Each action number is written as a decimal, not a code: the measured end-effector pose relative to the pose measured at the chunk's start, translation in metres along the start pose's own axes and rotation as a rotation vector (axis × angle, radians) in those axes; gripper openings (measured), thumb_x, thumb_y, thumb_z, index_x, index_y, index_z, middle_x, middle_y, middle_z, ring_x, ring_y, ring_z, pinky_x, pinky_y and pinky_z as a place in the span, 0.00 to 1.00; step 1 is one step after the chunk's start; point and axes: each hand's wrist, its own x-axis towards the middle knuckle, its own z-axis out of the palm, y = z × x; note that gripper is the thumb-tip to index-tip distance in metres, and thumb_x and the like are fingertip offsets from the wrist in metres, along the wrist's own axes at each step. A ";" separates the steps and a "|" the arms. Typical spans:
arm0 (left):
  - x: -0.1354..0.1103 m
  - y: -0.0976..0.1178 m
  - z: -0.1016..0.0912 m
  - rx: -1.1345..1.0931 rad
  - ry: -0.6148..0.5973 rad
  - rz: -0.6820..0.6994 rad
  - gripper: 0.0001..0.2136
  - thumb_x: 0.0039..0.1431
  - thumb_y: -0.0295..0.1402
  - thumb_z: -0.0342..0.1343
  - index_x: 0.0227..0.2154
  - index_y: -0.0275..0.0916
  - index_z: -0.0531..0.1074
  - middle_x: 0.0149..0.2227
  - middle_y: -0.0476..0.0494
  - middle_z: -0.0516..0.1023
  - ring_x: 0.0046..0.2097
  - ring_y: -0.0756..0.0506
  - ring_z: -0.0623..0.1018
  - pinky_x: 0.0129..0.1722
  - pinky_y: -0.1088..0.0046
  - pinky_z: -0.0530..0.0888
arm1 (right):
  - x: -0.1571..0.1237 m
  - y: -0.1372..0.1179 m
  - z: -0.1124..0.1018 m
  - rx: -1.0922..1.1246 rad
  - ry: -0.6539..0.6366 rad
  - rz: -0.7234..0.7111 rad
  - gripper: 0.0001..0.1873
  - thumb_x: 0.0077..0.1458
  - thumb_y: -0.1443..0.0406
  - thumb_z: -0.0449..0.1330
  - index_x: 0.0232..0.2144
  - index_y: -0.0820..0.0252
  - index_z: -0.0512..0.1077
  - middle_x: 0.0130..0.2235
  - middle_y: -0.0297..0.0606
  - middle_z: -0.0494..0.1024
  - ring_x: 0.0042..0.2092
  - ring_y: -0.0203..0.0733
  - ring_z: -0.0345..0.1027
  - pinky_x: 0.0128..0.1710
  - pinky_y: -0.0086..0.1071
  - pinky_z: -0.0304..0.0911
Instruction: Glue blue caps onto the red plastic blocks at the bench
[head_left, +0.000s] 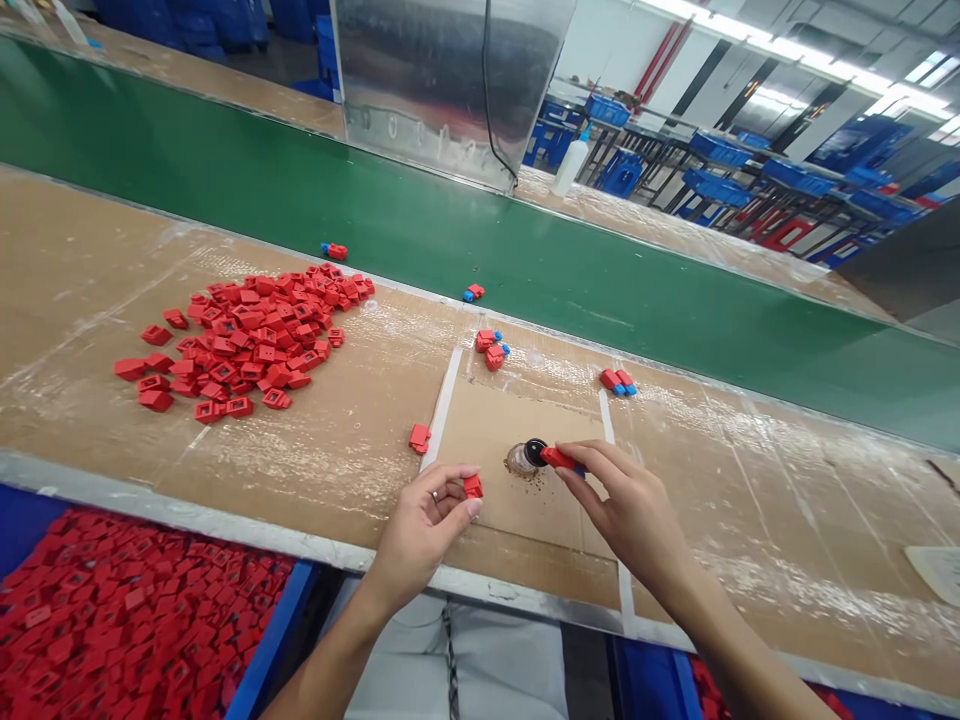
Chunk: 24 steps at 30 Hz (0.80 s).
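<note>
My left hand [427, 520] pinches a small red plastic piece [472, 487] between thumb and fingers, just above the cardboard pad [517, 500]. My right hand [622, 500] grips a red part with a blue end [561, 459], its tip touching a small round dark pot [527, 456] on the pad. One loose red piece [419, 437] lies left of the pad. A big pile of red pieces [255, 340] is spread on the bench to the left.
Finished red-and-blue parts lie near the belt edge [491, 348], [618, 381], and two sit on the green conveyor belt [525, 260]. A blue bin of red pieces [112, 620] stands below the bench at left. A metal housing [450, 80] rises behind the belt.
</note>
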 end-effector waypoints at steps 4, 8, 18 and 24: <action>-0.001 0.001 -0.001 -0.010 0.006 -0.013 0.13 0.57 0.33 0.62 0.45 0.40 0.75 0.40 0.46 0.72 0.39 0.50 0.73 0.40 0.74 0.74 | -0.001 0.001 0.000 0.001 -0.006 0.004 0.09 0.66 0.64 0.55 0.46 0.60 0.72 0.42 0.40 0.78 0.42 0.43 0.73 0.39 0.35 0.69; -0.002 0.001 -0.001 -0.020 0.007 -0.010 0.12 0.56 0.33 0.63 0.44 0.40 0.76 0.39 0.47 0.72 0.38 0.50 0.73 0.40 0.75 0.74 | -0.002 0.001 -0.001 0.004 -0.002 0.005 0.09 0.66 0.64 0.56 0.46 0.59 0.72 0.42 0.40 0.78 0.42 0.43 0.74 0.39 0.34 0.69; -0.002 -0.001 0.000 -0.074 -0.018 -0.067 0.15 0.57 0.34 0.63 0.47 0.40 0.74 0.38 0.45 0.77 0.42 0.47 0.77 0.46 0.70 0.73 | 0.000 0.000 0.001 -0.003 0.025 0.031 0.09 0.66 0.63 0.56 0.46 0.58 0.71 0.43 0.39 0.78 0.40 0.42 0.74 0.38 0.34 0.69; -0.001 0.000 -0.004 -0.190 -0.046 -0.082 0.14 0.56 0.33 0.65 0.45 0.40 0.74 0.37 0.46 0.81 0.42 0.47 0.80 0.46 0.71 0.73 | 0.007 -0.001 -0.002 0.048 0.061 0.077 0.09 0.65 0.63 0.57 0.46 0.57 0.71 0.43 0.39 0.78 0.40 0.42 0.74 0.40 0.36 0.68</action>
